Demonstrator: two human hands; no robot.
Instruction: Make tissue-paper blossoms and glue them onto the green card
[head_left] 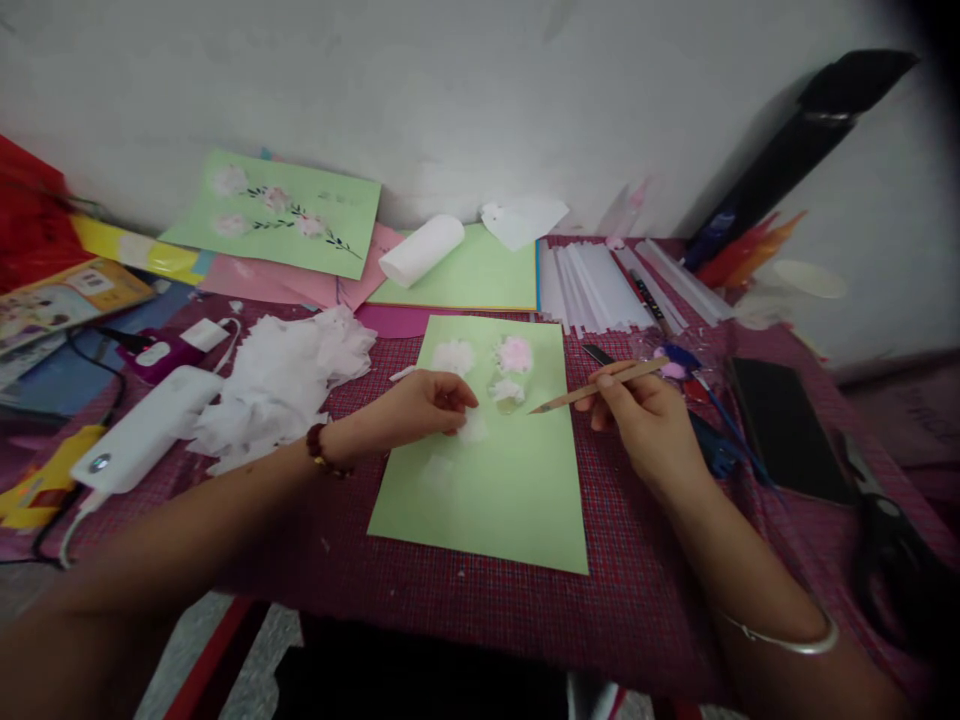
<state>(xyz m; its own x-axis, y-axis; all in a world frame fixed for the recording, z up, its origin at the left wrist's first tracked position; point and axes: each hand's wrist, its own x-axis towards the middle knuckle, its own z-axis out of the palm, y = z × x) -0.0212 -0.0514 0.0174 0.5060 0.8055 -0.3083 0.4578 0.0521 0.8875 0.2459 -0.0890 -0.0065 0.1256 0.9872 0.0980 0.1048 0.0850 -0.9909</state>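
I have my right grip [646, 412] closed on a wooden stick [566, 399], its tapered end over the green sheet [502, 500] between my grips. My left grip [429, 402] is narrow, fingers bent just by a white tissue piece [472, 428]; I cannot tell whether they pinch it. A pink flower [516, 354] sits beyond, between both grips; heaped tissue [281, 380] lies left of the left one.
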